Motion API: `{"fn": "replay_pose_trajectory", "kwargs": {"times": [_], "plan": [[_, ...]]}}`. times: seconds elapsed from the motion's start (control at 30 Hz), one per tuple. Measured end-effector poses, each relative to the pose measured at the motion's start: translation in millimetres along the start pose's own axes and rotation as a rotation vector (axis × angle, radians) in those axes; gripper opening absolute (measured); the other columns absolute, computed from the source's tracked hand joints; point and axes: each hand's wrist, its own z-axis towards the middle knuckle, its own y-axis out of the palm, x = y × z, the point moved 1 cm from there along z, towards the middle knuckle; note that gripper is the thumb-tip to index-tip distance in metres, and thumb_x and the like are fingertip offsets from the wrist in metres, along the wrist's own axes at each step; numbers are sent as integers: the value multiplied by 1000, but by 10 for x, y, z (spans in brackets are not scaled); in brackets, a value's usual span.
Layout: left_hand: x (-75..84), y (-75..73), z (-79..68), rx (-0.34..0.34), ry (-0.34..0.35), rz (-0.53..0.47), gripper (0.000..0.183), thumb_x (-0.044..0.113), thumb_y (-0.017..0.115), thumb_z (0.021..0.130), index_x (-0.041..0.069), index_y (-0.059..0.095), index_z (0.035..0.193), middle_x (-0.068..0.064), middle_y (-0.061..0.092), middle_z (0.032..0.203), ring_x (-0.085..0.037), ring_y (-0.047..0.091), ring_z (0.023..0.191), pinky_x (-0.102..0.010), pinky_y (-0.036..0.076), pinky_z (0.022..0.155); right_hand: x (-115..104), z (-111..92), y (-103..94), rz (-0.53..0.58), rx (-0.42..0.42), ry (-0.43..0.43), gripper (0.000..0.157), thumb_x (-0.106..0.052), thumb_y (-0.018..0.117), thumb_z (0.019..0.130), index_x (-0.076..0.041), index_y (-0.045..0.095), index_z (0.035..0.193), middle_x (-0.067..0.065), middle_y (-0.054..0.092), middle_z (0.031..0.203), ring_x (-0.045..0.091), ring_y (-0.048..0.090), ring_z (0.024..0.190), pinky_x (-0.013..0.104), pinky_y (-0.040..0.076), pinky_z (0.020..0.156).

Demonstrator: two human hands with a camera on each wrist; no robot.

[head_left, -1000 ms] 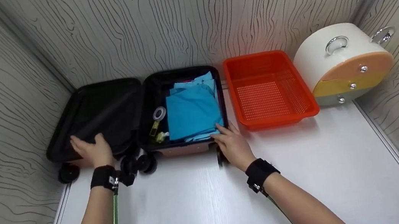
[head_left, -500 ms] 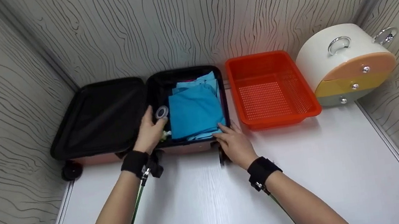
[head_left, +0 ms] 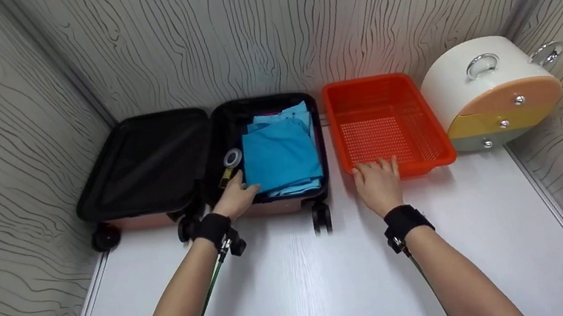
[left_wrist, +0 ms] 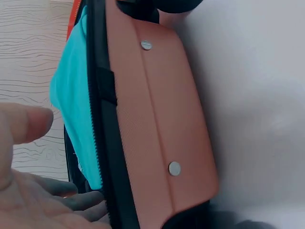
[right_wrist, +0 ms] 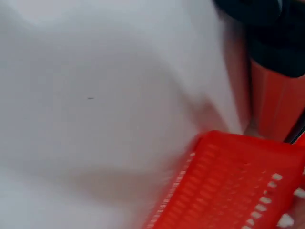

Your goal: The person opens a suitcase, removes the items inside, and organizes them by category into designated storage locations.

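The right half of an open suitcase holds folded blue cloths, a pale ring-shaped item and a small yellow-and-black item. My left hand reaches over the front left rim, close to the yellow-and-black item and the cloth. Its thumb and fingers are spread apart in the left wrist view, with nothing seen between them. My right hand has its fingertips at the front rim of a red perforated basket. Only a sliver of that hand shows in the right wrist view.
The suitcase's black left half lies open at the left, wheels facing me. A white rounded cabinet with coloured drawers stands right of the basket. Patterned walls enclose the white table at the back and sides.
My left hand has moved right from the suitcase's left half to the front of the right half. My right hand has left the cloth's corner and moved right to the basket's front rim.
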Motion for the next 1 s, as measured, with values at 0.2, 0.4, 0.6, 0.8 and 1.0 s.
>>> {"fn": "replay_pose_trajectory", "kwargs": {"times": [0.2,0.4,0.6,0.8,1.0], "plan": [[72,1,44,5,-12,-8,79,35,50,106,-1,8,163,-22,15,168,-36,21,152,-46,24,122,-23,-121,85,40,15,-82,35,-28,50,107,-7,73,124,18,70,123,48,49,129,62,0,121],[135,-82,80,-17,-39,-33,80,38,49,106,2,6,164,-18,10,169,-33,14,155,-45,21,123,-132,-214,99,59,-6,-123,36,-27,50,108,-7,72,128,18,69,124,47,48,132,60,-2,122],[145,-126,110,-15,-40,-78,78,34,49,107,3,5,164,-17,7,170,-31,10,156,-44,19,123,-172,-291,106,134,14,-203,31,-22,59,104,-5,73,125,18,72,116,46,54,127,61,-1,121],[158,-87,146,-48,-67,-73,75,34,47,108,3,7,164,-18,11,170,-33,14,155,-46,23,122,-128,-275,86,155,15,-246,29,-19,67,100,-5,74,125,15,74,113,42,59,119,60,2,122],[177,-65,199,-75,-93,-82,74,33,47,108,2,10,163,-19,14,169,-35,19,153,-47,25,121,-90,-206,32,175,-66,-267,30,-18,68,99,-4,73,125,17,73,115,43,57,121,63,3,121]]}}
